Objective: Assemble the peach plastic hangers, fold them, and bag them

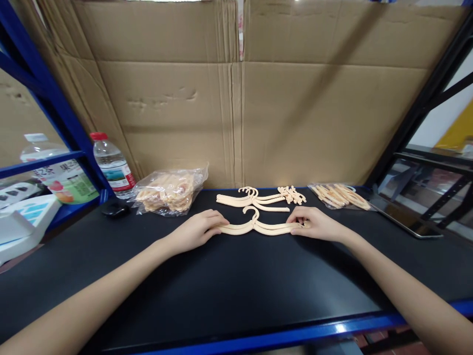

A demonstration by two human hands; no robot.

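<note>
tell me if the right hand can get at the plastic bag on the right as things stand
Probably yes: the plastic bag lies just beyond the right hand, with nothing visible between them, though the hand would likely need to let go of the front hanger first.

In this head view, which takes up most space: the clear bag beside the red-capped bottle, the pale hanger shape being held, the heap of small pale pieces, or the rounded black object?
1. Clear bag
2. Pale hanger shape
3. Heap of small pale pieces and rounded black object: too alike to rank
</note>
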